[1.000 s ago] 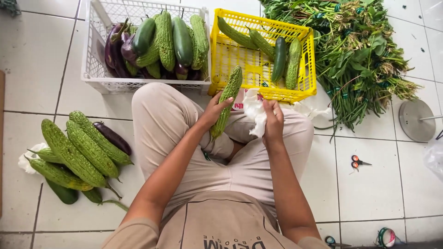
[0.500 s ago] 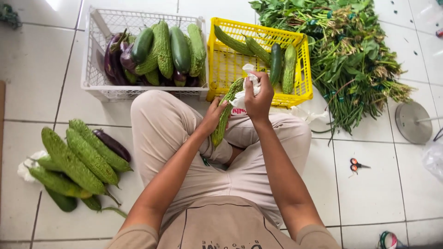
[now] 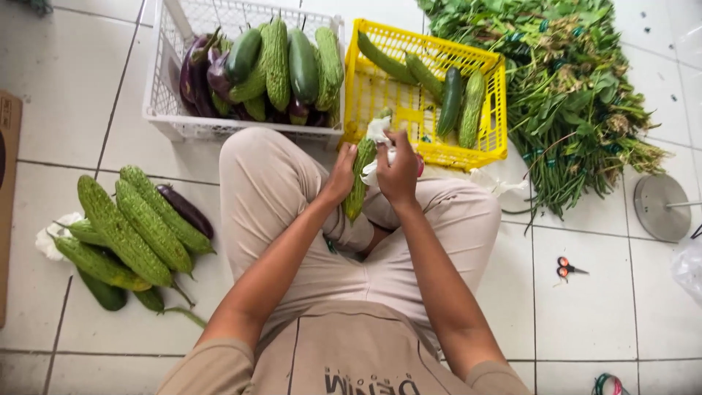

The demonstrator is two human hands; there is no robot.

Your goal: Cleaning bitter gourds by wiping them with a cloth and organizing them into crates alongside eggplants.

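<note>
Head view: the left hand (image 3: 341, 174) grips a bitter gourd (image 3: 359, 180) held upright over the lap, just before the near edge of the yellow crate (image 3: 497, 110). The right hand (image 3: 398, 170) is closed on a white cloth (image 3: 378, 132) pressed against the gourd's top. More gourds (image 3: 131, 230) lie on the tiled floor (image 3: 585, 307) to the left, near a white crate (image 3: 164, 110) of vegetables.

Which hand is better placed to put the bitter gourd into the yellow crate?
Left, probably. The left hand grips the bitter gourd along its body, just before the yellow crate. The right hand is busy with white wrapping.
</note>
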